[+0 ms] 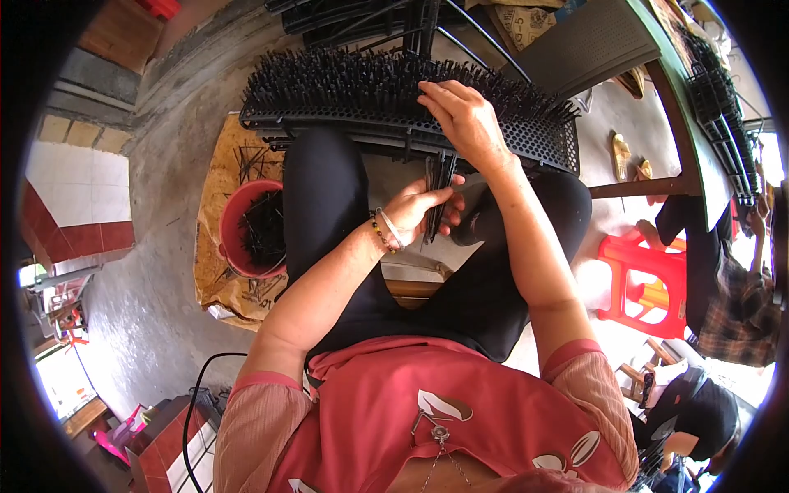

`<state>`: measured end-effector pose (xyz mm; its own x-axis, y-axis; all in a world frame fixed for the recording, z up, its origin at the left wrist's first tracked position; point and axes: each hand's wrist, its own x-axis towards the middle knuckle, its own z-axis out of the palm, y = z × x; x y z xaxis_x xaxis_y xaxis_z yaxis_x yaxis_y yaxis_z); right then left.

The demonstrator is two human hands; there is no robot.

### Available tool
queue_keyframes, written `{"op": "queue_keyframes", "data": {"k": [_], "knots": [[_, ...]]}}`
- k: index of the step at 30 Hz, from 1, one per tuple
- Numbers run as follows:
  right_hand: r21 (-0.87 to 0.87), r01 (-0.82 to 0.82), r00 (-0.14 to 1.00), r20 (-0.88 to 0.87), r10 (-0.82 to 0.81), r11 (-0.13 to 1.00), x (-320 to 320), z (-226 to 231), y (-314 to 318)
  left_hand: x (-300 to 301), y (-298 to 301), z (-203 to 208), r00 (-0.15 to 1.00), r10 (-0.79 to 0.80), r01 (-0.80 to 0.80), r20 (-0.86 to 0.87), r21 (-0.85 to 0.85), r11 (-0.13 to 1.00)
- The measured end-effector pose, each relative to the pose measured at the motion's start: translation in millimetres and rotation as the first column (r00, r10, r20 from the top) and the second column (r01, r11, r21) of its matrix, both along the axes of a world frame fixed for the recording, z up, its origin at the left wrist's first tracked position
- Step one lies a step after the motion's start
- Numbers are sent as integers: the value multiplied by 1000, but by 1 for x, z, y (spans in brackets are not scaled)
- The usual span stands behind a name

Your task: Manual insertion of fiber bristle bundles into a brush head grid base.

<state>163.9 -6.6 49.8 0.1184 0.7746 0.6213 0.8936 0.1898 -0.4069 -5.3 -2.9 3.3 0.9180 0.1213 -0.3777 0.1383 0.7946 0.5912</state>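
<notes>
A bundle of thin black sticks [441, 185] stands roughly upright in my left hand [423, 207], the fingers and thumb wrapped around it. My right hand [468, 123] reaches over the black perforated rack [526, 135], which holds a dense row of upright black sticks [345, 80]. Its fingers are bent and drawn together among the stick tops. Whatever lies between those fingertips is too small to make out. The rack stands just beyond my knees, and the bundle is held on its near side, between my legs.
A pink bucket [233, 215] with black sticks inside stands left of my leg on a brown sack [215, 283]. On the right are a green-edged table [713, 185], a red plastic stool [641, 246] and yellow sandals [620, 156]. Another person [699, 411] is at the lower right.
</notes>
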Motion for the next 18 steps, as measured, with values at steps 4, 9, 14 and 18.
{"op": "queue_keyframes", "data": {"k": [4, 9, 14, 18], "knots": [[-7, -17, 999, -46, 17, 1000, -2, 6, -5, 0, 2, 5, 1000, 5, -5, 6, 7, 1000], [-112, -181, 977, -132, 166, 977, -4, 7, -9, -1, 1, 6, 1000, 14, -14, 1, 20, 1000], [-115, -88, 995, -48, 83, 989, -2, 9, -9, -2, 1, 6, 1000, 20, -20, -17, 22, 1000], [-152, 13, 999, 52, -6, 988, 4, 4, -10, 0, 1, 6, 999, 18, -17, -30, 36, 999]]}}
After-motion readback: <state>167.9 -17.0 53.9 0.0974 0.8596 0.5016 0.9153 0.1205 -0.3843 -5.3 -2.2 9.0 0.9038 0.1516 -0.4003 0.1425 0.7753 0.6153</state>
